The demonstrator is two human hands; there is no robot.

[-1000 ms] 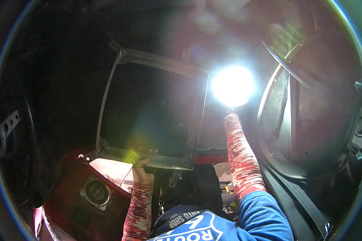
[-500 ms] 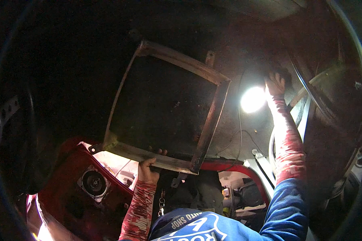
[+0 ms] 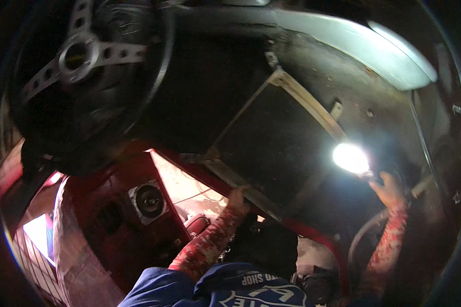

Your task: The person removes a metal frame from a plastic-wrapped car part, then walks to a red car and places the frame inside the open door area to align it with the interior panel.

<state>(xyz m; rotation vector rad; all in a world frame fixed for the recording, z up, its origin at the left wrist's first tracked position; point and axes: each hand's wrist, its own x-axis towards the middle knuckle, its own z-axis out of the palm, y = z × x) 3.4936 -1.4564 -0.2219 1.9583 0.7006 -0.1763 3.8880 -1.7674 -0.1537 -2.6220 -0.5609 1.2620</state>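
Note:
A rectangular metal frame [image 3: 305,98] with small bracket tabs lies tilted across the dark cabin of a car. My left hand [image 3: 237,198] is closed on its near rail, thumb on top. On the right, my right hand [image 3: 388,190] is at a glowing work light [image 3: 350,157], its fingers meeting the light's lower edge in what looks like a grip. Glare from the light hides the frame's right corner, and the right-hand rail is dim. Both forearms wear red patterned sleeves.
A spoked steering wheel [image 3: 79,56] stands at the upper left. Below it is a red door panel [image 3: 107,204] with a round speaker [image 3: 149,200]. A pale curved panel [image 3: 358,46] runs along the upper right. A red sill edge [image 3: 312,233] passes near my body.
My view has swung left, bringing the steering wheel in. The frame appears more turned, and the light now overlaps its right corner. My right hand has shifted below the light.

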